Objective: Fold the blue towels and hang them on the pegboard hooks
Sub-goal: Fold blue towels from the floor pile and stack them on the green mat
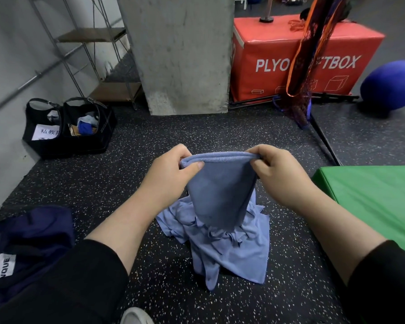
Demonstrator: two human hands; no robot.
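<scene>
I hold one light blue towel (216, 190) up in front of me by its top edge. My left hand (173, 170) pinches the left end of that edge and my right hand (275, 169) pinches the right end. The towel hangs doubled and narrows toward its lower tip. Below it, a crumpled pile of blue towels (222, 244) lies on the black speckled floor. No pegboard or hooks are in view.
A concrete pillar (185, 54) stands ahead, a red plyo box (297, 54) to its right. A black divided bag (68, 127) sits left by a wire shelf (94, 43). A green mat (379, 197) lies right, a dark blue bag (26, 244) near left.
</scene>
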